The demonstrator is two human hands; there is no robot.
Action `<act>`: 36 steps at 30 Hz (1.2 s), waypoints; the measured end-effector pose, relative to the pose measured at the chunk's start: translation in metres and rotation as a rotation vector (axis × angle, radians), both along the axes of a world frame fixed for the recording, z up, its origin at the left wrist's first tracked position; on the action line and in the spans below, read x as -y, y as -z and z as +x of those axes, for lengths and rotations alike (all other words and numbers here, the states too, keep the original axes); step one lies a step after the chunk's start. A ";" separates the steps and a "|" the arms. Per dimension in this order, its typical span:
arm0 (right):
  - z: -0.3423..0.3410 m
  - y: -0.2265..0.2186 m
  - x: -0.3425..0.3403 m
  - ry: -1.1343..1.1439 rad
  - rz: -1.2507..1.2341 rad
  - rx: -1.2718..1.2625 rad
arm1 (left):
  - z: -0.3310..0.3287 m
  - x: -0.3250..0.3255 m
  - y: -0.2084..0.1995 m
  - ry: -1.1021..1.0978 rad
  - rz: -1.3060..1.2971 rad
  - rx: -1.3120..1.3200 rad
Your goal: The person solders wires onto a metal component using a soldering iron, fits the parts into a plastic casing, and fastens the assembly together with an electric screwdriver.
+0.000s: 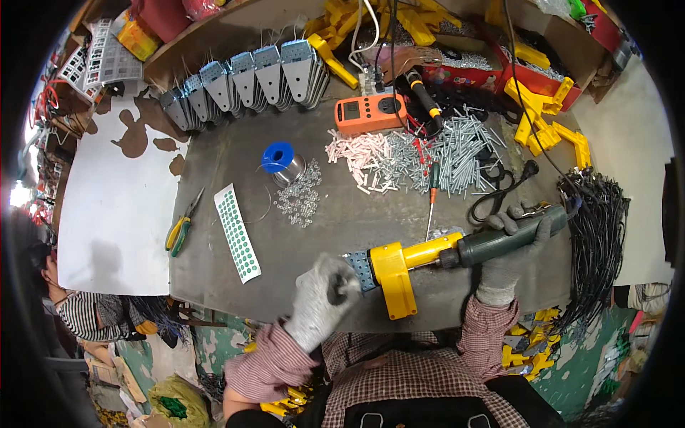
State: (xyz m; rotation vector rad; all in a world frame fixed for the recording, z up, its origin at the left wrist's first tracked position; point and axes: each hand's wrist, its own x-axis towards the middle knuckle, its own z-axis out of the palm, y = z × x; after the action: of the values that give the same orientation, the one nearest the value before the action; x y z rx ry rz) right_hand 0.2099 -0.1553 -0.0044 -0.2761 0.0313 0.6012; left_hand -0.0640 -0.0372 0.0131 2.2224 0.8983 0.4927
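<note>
My left hand (322, 296), in a grey-white glove, is closed at the end of a blue-grey perforated metal piece (361, 271). That piece sits in a yellow plastic housing (394, 282) with a stubby yellow handle. Wrapped in my gloved right hand (508, 246) is a dark green electric screwdriver (499, 239), lying nearly level. Its thin bit points left into the side of the yellow housing, beneath the handle; the bit's tip is hidden. A little plastic bag (446, 233) lies partly hidden behind the handle.
Beyond my hands lie long screws (464, 153), pink plugs (360, 157), an orange meter (371, 113), a red-handled screwdriver (433, 182) and a wire spool (282, 162). Pliers (182, 225) and a green-dotted sticker sheet (237, 235) are left. Black cables (599, 242) hang right. Stacked metal brackets (267, 75) line the back.
</note>
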 end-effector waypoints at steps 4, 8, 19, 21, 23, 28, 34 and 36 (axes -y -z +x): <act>-0.006 -0.004 -0.003 0.001 -0.016 -0.025 | -0.003 0.027 0.038 -0.101 -0.005 0.203; -0.014 0.007 -0.008 -0.033 0.037 0.058 | -0.006 0.033 0.048 -0.158 -0.038 0.259; -0.014 0.008 -0.008 -0.072 0.094 0.099 | 0.005 0.028 0.049 -0.078 0.125 0.279; -0.014 0.008 -0.007 -0.056 0.080 0.104 | 0.007 0.030 0.046 -0.089 0.027 0.246; -0.016 0.005 -0.009 -0.042 0.068 0.109 | 0.007 0.029 0.045 -0.079 0.044 0.253; -0.021 0.002 -0.011 -0.024 0.037 0.039 | 0.001 0.025 0.046 -0.053 0.043 0.212; -0.019 0.005 -0.009 0.031 -0.065 0.101 | 0.000 0.015 0.033 0.012 -0.107 0.261; -0.019 0.004 -0.009 -0.032 -0.041 0.116 | -0.001 0.014 0.033 0.054 0.092 0.131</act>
State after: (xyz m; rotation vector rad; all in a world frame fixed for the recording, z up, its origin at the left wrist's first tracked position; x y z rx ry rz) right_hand 0.1908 -0.1467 -0.0085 -0.3510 -0.0726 0.6160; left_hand -0.0648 -0.0509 -0.0197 2.2613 0.7591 0.6581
